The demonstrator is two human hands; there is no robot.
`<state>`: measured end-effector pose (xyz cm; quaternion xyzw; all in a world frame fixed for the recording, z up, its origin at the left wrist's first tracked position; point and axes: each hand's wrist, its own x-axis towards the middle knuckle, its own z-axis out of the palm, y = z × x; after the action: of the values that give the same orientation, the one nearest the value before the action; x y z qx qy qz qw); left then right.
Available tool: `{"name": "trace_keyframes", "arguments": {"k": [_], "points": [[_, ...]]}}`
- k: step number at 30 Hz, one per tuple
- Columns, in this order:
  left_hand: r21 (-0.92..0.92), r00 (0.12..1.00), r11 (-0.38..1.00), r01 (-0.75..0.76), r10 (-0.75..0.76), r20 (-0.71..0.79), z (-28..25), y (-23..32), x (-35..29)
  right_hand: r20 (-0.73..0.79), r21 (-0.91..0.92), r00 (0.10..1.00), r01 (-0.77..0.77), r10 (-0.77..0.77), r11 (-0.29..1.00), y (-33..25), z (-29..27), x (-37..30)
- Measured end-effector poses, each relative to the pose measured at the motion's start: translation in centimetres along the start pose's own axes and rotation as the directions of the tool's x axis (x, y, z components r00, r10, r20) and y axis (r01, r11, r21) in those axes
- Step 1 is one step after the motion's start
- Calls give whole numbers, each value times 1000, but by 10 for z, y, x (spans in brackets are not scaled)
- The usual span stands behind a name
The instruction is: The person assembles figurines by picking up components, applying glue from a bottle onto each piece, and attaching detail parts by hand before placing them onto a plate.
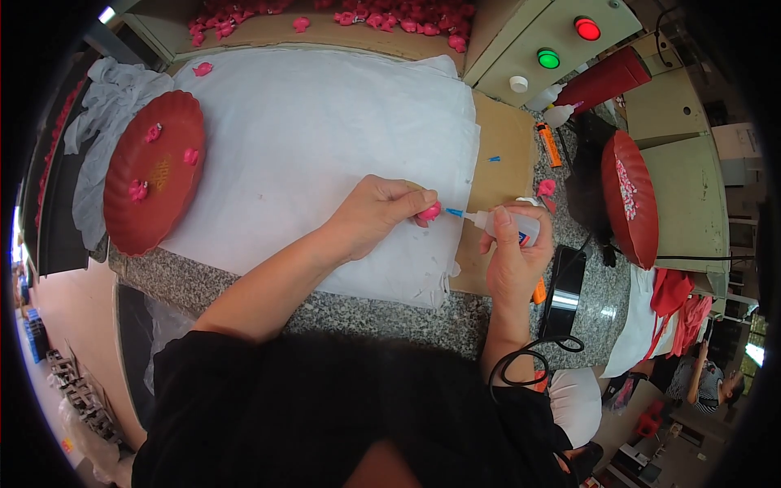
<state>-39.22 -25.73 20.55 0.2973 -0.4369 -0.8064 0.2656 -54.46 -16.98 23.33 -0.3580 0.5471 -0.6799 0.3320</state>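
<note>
My left hand (370, 213) pinches a small bright pink moulded piece (429, 212) between thumb and fingers over the right part of a white sheet (309, 122). In my right hand (518, 252) is a small whitish squeeze bottle (527, 226), lying sideways. Its narrow blue tip (454, 212) points left at the pink piece; whether the two touch I cannot tell. Near the bottle another pink piece (546, 188) lies on the brown board (506, 130). A scalloped red plate (175, 122) on the left holds a few pink pieces.
Behind the sheet, many pink pieces (407, 23) lie in an opening. A control panel (521, 50) has red and green buttons. To the right are an orange tool (549, 145), a red dish (643, 175) with tiny pale bits, a phone (568, 281) and a black cable (521, 351).
</note>
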Motion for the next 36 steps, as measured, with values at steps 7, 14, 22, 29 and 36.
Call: {"name": "trace_keyframes", "arguments": {"k": [7, 14, 22, 29, 36], "points": [[52, 1000, 999, -5, 5, -5, 2, 0, 0, 101, -286, 971, 235, -215, 929, -5, -3, -4], [93, 1000, 996, -11, 12, -11, 2, 0, 0, 224, -394, 894, 448, -389, 802, -7, 0, -7], [-16, 1000, 1000, 19, -19, -4, 1, 1, 0, -75, -20, 997, -5, 4, 1000, -4, 0, -2], [-7, 999, 1000, 29, -29, -22, 0, 0, 0, -49, 3, 999, 6, -6, 1000, -1, 4, -5], [2, 998, 998, 62, -62, 1, -2, 1, 1, -29, -117, 995, 93, -97, 989, 1, 5, -5]]}}
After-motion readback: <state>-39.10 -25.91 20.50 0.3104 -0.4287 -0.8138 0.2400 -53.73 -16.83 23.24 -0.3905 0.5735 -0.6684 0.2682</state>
